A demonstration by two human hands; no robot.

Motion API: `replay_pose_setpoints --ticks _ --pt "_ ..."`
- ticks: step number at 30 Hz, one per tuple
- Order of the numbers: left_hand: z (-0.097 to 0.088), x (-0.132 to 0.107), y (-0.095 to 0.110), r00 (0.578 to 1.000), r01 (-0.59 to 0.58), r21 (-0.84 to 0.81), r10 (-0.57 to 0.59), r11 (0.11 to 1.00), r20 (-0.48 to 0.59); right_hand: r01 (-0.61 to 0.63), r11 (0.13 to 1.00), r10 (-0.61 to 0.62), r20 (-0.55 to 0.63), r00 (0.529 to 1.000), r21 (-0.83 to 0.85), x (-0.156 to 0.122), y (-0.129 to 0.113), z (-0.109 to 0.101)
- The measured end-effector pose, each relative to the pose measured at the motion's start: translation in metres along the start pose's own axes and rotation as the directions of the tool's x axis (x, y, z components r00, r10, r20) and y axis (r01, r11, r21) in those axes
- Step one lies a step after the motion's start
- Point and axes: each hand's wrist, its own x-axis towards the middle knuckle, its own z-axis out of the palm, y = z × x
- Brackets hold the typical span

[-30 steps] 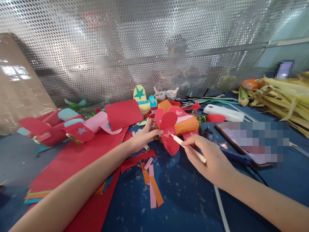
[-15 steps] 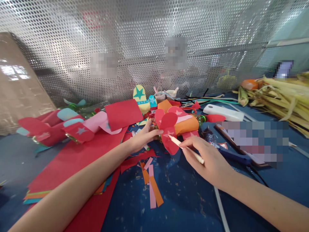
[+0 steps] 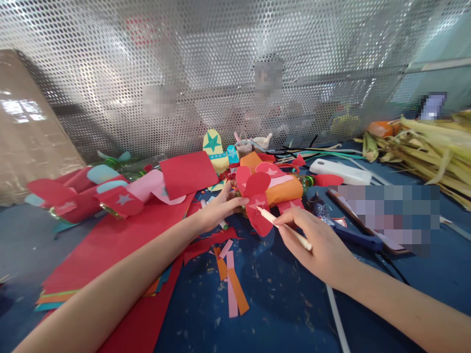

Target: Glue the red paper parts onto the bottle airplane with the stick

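My left hand (image 3: 221, 208) grips the tail end of a toy plane (image 3: 285, 192), made from a bottle wrapped in orange paper with red paper fins. Some of its fingers are hidden behind the paper. In my right hand (image 3: 312, 240) is a white marker pen (image 3: 290, 233), held like a pencil. Its tip touches a pale star outline on the lower red fin (image 3: 260, 223). Below the plane lie pink and orange paper strips (image 3: 233, 287) and red scraps (image 3: 208, 246).
Red paper sheets (image 3: 110, 255) lie at left, beside other paper-covered bottle planes (image 3: 123, 200). To the right are a blue-handled tool (image 3: 362, 239), a phone (image 3: 342, 203), a white power strip (image 3: 340, 171) and dry corn husks (image 3: 423, 152). A perforated metal screen (image 3: 213, 73) stands behind.
Almost nothing differs. Both hands keep their places, and the pen tip stays at the star on the fin.
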Motion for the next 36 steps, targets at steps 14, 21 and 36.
replay_pose_setpoints --ticks 14,21,36 --pt "0.0002 -0.0005 0.0007 1.000 -0.001 0.018 0.001 1.000 -0.003 0.003 1.000 -0.003 -0.002 1.000 0.000 -0.0007 0.0013 0.0004" --pt "-0.0003 0.0001 0.0003 1.000 -0.002 0.003 0.002 1.000 -0.006 0.003 1.000 -0.003 -0.004 1.000 0.001 -0.0012 0.0011 0.0010" --pt "-0.0010 0.0013 -0.0013 1.000 -0.013 0.005 0.013 1.000 0.004 0.002 1.000 -0.002 0.016 1.000 0.005 -0.0004 0.0014 0.0010"
